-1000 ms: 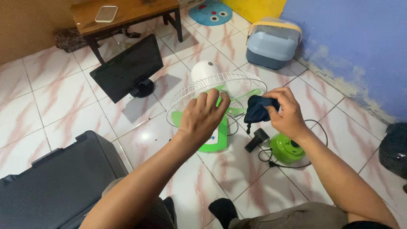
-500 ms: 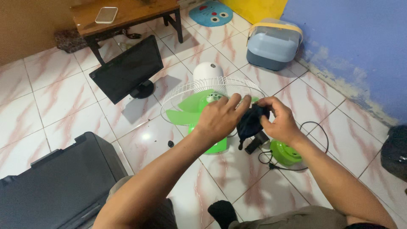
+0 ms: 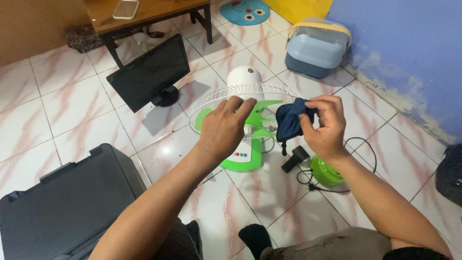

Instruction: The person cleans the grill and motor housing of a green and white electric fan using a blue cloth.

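Observation:
A small desk fan with a white wire grille (image 3: pixel 211 103), green blades and a green base (image 3: pixel 245 159) stands on the tiled floor. My left hand (image 3: pixel 226 127) rests over the front of the grille, fingers on its rim. My right hand (image 3: pixel 325 125) pinches a crumpled dark blue cloth (image 3: pixel 288 120) just to the right of the grille. Below the cloth lie a black plug (image 3: pixel 294 158), a black cord (image 3: pixel 358 149) and a round green part (image 3: pixel 327 171).
A black monitor (image 3: pixel 151 72) stands to the left of the fan, with a wooden table (image 3: pixel 144 14) and a phone (image 3: pixel 126 8) behind it. A blue-grey lidded box (image 3: pixel 315 45) sits by the blue wall. A black case (image 3: pixel 62 207) lies at lower left.
My left hand has stayed on the grille while the fan tipped and shifted slightly. My right hand has kept hold of the blue cloth and drawn it up beside the grille's right edge.

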